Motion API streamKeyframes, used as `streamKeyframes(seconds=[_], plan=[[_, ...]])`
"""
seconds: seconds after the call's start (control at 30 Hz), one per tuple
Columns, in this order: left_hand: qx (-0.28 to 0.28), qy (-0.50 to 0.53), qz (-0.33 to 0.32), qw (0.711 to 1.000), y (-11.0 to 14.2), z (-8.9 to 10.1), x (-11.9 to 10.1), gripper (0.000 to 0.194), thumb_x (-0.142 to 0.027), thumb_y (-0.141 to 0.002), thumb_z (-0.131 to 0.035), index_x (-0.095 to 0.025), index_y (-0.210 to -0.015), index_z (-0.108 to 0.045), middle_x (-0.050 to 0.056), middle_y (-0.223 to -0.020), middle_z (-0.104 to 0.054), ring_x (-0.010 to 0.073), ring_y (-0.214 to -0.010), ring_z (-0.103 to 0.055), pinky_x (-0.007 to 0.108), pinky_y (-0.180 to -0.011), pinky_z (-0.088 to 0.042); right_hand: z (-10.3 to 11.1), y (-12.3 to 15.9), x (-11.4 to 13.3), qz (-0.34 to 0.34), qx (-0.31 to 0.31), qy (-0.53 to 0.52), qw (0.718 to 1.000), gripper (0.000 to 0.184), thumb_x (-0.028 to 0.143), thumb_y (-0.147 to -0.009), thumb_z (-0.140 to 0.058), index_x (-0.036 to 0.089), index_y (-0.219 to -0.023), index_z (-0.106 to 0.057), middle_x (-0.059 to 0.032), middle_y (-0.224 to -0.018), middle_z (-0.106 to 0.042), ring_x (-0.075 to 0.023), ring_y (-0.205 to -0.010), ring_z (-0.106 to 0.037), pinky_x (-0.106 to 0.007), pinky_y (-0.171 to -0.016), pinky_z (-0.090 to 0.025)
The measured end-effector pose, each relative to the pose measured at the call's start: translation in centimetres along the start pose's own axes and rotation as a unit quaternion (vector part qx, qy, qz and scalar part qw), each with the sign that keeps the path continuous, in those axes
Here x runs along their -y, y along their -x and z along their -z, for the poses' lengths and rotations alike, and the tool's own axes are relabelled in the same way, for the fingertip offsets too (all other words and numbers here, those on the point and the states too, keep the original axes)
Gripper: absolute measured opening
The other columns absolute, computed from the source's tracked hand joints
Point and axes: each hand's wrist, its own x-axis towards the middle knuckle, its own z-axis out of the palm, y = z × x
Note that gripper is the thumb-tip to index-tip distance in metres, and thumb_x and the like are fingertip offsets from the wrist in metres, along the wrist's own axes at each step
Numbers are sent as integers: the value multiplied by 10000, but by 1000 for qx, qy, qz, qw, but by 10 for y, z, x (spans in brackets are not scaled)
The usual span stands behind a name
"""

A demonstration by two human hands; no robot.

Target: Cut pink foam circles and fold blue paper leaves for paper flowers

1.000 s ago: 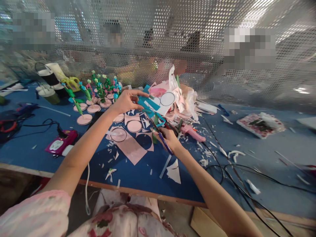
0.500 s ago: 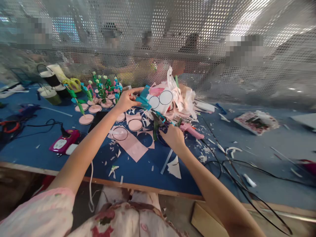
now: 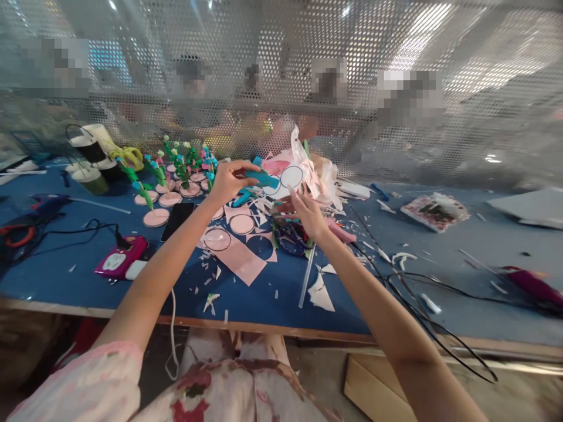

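Observation:
My left hand (image 3: 231,183) pinches a folded teal strip of paper or felt (image 3: 264,178) between thumb and fingers. My right hand (image 3: 308,214) is open, its fingers stretched toward a white sheet with drawn circles (image 3: 291,176); whether it touches the sheet I cannot tell. Just below that hand, dark-handled scissors (image 3: 294,239) rest on the table. Another teal piece (image 3: 241,197) lies under my left hand. Pink and white scraps (image 3: 323,179) are heaped behind my right hand.
Small flower stems on pink round bases (image 3: 156,217) stand at the left, near a phone (image 3: 177,220). A magenta device (image 3: 122,258) with a cable lies closer. Pink sheet offcuts (image 3: 241,261) sit in front. Black cables (image 3: 422,287) cross the right side. A perforated screen (image 3: 281,88) rises behind.
My right hand has let go of the scissors, which now lie on the table, and its fingers have opened upward. The teal material in my left hand has shifted from the sheet's edge.

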Motion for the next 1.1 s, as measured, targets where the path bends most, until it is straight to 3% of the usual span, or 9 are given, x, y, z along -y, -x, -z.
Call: streamKeyframes(seconds=[0.1, 0.33, 0.43, 0.57, 0.67, 0.87, 1.0, 1.1], plan=[[2, -10, -39, 999, 1, 0, -6, 323, -404, -580, -791, -152, -770, -720, 63, -793, -704, 148, -720, -638, 232, -618, -498, -10, -16, 20, -2, 25, -127, 992, 401, 557, -807, -538, 174, -702, -593, -46, -674, -658, -168, -661, -662, -285, -577, -542], [23, -80, -89, 993, 2, 3, -13, 259, -303, -631, -777, -181, -856, -735, 61, -841, -728, 147, -761, -657, 223, -659, -522, -13, -34, 41, 32, 1, -65, 997, 297, 399, -589, -775, 163, -589, -595, 6, -520, -618, -97, -414, -556, -203, -385, -449], [59, -85, -48, 993, 2, 2, -16, 276, -237, -625, -781, -179, -890, -737, 70, -871, -735, 160, -793, -676, 231, -679, -538, -6, -35, 37, 52, -4, -24, 998, 338, 418, -531, -802, 155, -541, -590, -14, -496, -621, -79, -372, -500, -196, -348, -403], [82, -72, 46, 993, 2, -2, -17, 193, -188, -615, -778, -146, -800, -746, 66, -744, -732, 162, -702, -683, 244, -649, -544, 2, -38, 31, 60, 14, 0, 998, 360, 414, -503, -823, 140, -519, -591, -22, -471, -611, -71, -360, -483, -186, -336, -375], [67, -36, 71, 995, 2, -4, -14, 147, -180, -600, -781, -136, -733, -739, 53, -698, -721, 151, -654, -668, 246, -628, -535, 3, -41, 28, 46, 28, -12, 998, 330, 381, -566, -806, 134, -518, -593, -19, -468, -603, -61, -345, -471, -179, -322, -365], [-57, 31, 63, 996, -1, -7, -3, 151, -251, -648, -753, -153, -737, -682, 22, -709, -697, 130, -679, -653, 239, -619, -526, 0, -49, 22, -13, 22, -80, 997, 376, 339, -708, -739, 152, -471, -515, 12, -431, -555, -33, -318, -440, -145, -312, -337], [-95, 57, 63, 992, -1, -10, 1, 222, -295, -655, -751, -176, -807, -641, 11, -751, -685, 122, -718, -654, 223, -621, -521, -4, -50, 18, -113, 51, -106, 987, 421, 415, -798, -653, 150, -506, -504, 37, -371, -465, -42, -307, -424, -143, -302, -311], [-113, 41, 84, 989, 1, -12, 1, 261, -315, -673, -738, -185, -865, -618, -4, -702, -659, 117, -665, -638, 216, -572, -503, -7, -49, 17, -190, 89, -72, 975, 533, 553, -874, -463, 150, -531, -525, -21, -408, -514, -95, -378, -506, -185, -345, -390]])
